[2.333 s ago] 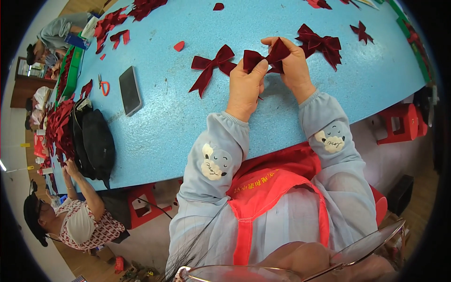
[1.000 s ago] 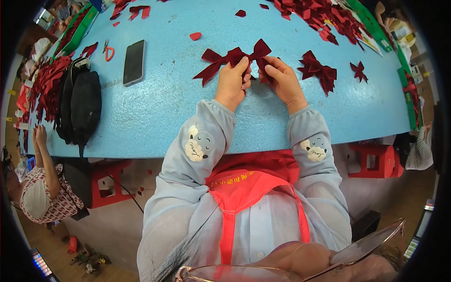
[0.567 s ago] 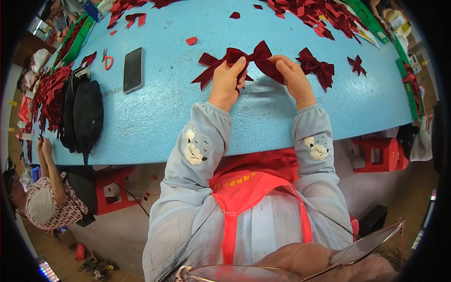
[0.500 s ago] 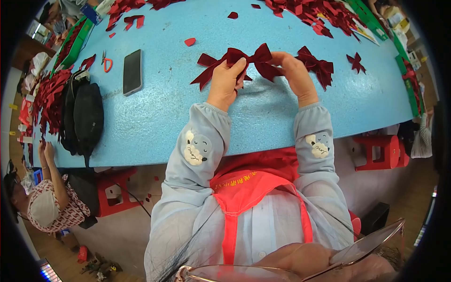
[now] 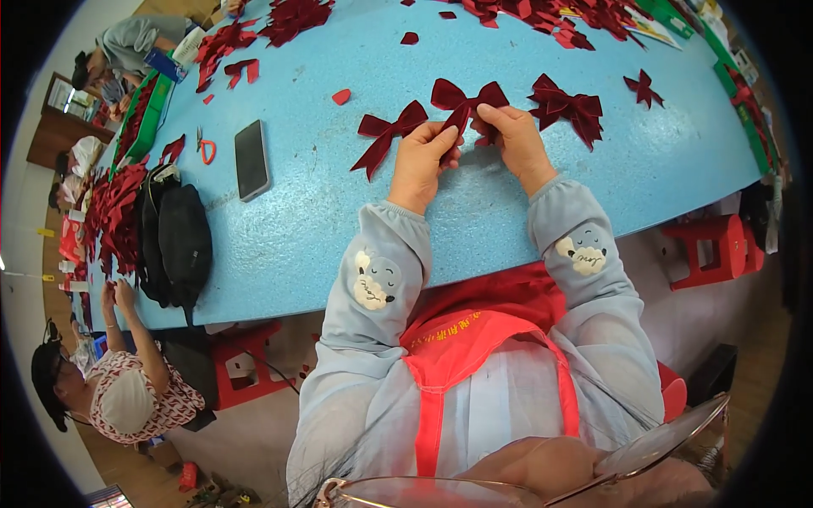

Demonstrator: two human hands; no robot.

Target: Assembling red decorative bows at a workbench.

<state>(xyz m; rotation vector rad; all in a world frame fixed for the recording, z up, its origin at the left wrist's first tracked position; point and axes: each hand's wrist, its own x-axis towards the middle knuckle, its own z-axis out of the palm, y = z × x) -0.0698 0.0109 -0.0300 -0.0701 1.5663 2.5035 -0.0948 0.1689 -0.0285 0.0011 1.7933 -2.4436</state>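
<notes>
A dark red velvet bow (image 5: 461, 97) is held between my two hands above the blue table, its loops pointing away from me. My left hand (image 5: 421, 165) pinches one of its tails between thumb and fingers. Close to the knot, my right hand (image 5: 517, 144) grips it with the thumb on top and the fingertips partly hidden. Just beyond my left hand lies another velvet bow (image 5: 388, 135), partly covered by that hand. More bows (image 5: 572, 112) lie together past my right hand, and a small bow (image 5: 644, 89) rests farther right.
Black bag (image 5: 182, 245), phone (image 5: 251, 161) and orange-handled scissors (image 5: 207, 151) are at left. Red ribbon pieces (image 5: 117, 212) heap up beside the bag, with more at the far edge. Green trays (image 5: 146, 123) line the sides. A co-worker (image 5: 127, 394) sits at lower left.
The bow in my hands has turned so its loops face away. My right hand has moved left, nearer my left hand. The whole view has shifted slightly.
</notes>
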